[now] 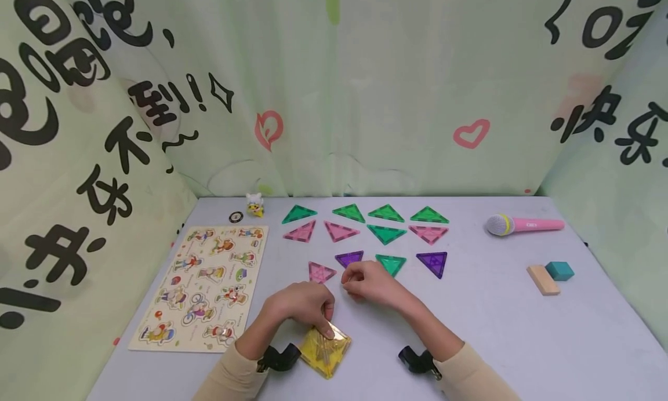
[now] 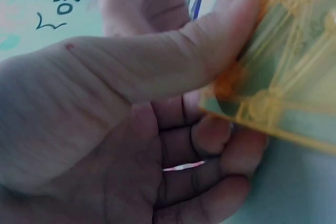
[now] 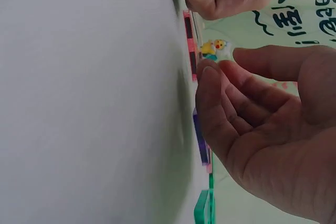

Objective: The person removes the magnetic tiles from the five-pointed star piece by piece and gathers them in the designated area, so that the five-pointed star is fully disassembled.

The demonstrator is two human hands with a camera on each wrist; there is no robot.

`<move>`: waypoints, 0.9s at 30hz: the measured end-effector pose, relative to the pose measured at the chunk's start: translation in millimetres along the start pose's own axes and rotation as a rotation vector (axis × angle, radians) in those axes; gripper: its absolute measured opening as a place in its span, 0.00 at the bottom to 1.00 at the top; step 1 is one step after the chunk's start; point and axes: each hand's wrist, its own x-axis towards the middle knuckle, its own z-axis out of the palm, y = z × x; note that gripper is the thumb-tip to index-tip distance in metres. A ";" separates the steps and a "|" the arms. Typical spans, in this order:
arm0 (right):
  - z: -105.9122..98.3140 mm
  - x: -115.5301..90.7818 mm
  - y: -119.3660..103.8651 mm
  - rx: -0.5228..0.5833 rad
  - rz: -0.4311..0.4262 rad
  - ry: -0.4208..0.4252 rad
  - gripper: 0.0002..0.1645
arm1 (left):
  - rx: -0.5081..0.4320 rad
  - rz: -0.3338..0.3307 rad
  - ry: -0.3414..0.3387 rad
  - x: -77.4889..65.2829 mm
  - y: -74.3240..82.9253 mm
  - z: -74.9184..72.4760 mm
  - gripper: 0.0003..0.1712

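My left hand (image 1: 305,305) pinches a yellow see-through magnetic tile (image 1: 325,354) by its far corner, close to the table. In the left wrist view, the thumb lies on one face of the yellow tile (image 2: 304,66) and fingers curl behind it. Whether several tiles are stacked there, I cannot tell. My right hand (image 1: 373,282) hovers to the right with nothing in it. Its fingers are loosely bent and the thumb is apart from them in the right wrist view (image 3: 268,114). Nearest to it are a purple triangle tile (image 1: 348,258) and a green triangle tile (image 1: 391,264).
Green and pink triangle tiles (image 1: 340,231) lie in rows farther back. A wooden picture puzzle board (image 1: 200,285) lies on the left, with a small figurine (image 1: 254,204) and a black ring (image 1: 236,217) behind. On the right are a pink microphone (image 1: 537,225) and two blocks (image 1: 544,280).
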 end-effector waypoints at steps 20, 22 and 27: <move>-14.9 -36.3 16.8 0.195 0.028 -0.304 0.12 | -0.309 0.063 0.156 8.3 -9.9 -4.9 0.17; -16.5 -37.9 18.4 0.236 0.026 -0.328 0.13 | -0.329 0.056 0.180 9.5 -9.9 -5.3 0.18; -19.5 -38.7 22.1 0.315 0.037 -0.356 0.14 | -0.400 0.049 0.208 11.9 -9.4 -5.9 0.18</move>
